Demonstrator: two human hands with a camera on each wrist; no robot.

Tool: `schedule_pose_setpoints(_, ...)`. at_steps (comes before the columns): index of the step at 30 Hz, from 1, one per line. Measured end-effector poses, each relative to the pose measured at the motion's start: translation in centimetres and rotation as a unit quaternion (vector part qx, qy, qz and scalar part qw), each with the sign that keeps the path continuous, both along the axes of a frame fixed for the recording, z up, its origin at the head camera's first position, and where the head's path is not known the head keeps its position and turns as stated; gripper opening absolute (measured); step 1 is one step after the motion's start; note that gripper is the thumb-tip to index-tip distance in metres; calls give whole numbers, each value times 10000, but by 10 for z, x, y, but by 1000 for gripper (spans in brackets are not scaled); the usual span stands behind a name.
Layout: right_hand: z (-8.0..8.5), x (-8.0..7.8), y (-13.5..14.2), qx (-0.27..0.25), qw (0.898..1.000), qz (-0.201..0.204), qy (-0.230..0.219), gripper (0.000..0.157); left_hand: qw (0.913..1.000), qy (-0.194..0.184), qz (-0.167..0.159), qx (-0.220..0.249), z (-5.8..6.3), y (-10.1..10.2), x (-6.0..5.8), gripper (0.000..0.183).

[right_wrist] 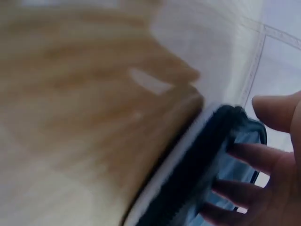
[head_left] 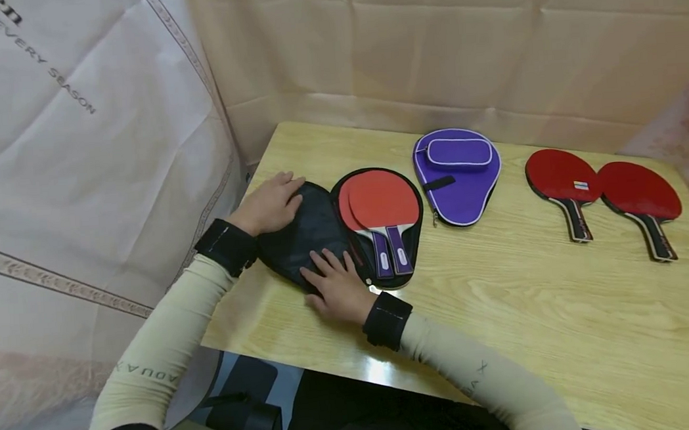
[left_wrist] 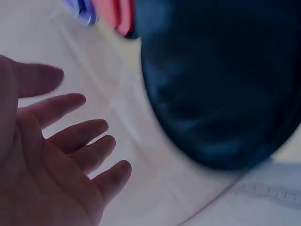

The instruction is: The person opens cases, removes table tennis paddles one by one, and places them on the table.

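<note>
A black paddle case lies unfolded on the table, its dark cover flap (head_left: 308,233) to the left. In its right half rest two table tennis paddles (head_left: 385,199) with orange-red faces and purple handles, overlapping. My left hand (head_left: 271,203) is at the flap's upper left edge; in the left wrist view its fingers are loosely extended and hold nothing, with the dark flap (left_wrist: 221,84) beside them. My right hand (head_left: 338,288) rests on the flap's lower part, fingers spread. The right wrist view shows those fingers (right_wrist: 240,193) against the case, near its zipper edge (right_wrist: 174,174).
A purple paddle case (head_left: 461,191) with white piping lies behind and right of the black one. Farther right are two red paddles with dark handles, one (head_left: 558,172) beside the other (head_left: 639,190). Curtains of cloth (head_left: 430,58) border the wooden table (head_left: 504,310).
</note>
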State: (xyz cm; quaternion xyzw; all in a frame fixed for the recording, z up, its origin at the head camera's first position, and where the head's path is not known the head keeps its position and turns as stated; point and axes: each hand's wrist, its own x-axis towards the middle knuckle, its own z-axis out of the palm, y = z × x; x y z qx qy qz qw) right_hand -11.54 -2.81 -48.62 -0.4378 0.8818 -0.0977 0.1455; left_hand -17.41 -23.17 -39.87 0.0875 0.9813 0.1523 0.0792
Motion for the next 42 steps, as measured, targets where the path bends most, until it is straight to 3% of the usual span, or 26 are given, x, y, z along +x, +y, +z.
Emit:
schedule_pose_setpoints(4,7,-3,5,-283,9985,46,-467,53,9989,-314,-173,-315,-30,16,6,58)
schedule_pose_setpoints(7,16,-8,19,-789,9960,-248,-351,48,9970,-494,-172,-577,-50,22,13,65)
schedule_pose_setpoints(10,22,-19,40,-1261,9832,-1204,536,40,9972,-407,-125,-610,-64,23,19,69)
schedule_pose_setpoints(13,22,-36,58,-1191,9569,-2455,995,44,9984,-222,-134,-509,-72,20,23,71)
schedule_pose_setpoints(15,20,-45,66,-821,9465,-3038,712,56,9986,-152,-184,-462,-75,18,24,71)
schedule_pose_setpoints(18,15,-55,71,-255,9373,-3474,100,69,9986,-139,-278,-428,-77,18,24,71)
schedule_pose_setpoints(20,13,-56,69,-37,9341,-3565,-169,70,9987,-128,-316,-380,-77,18,25,72)
schedule_pose_setpoints(23,11,-55,68,39,9352,-3540,-89,63,9988,-116,-350,-335,-78,19,24,72)
schedule_pose_setpoints(31,30,-36,102,-1020,9376,-3318,-186,56,9986,-227,-456,-166,-74,25,18,73)
schedule_pose_setpoints(36,44,-18,159,-1698,9385,-3004,114,55,9980,-186,-599,10,-75,25,17,72)
schedule_pose_setpoints(42,47,3,263,-1492,9276,-3400,406,55,9974,-52,-684,207,-81,16,19,73)
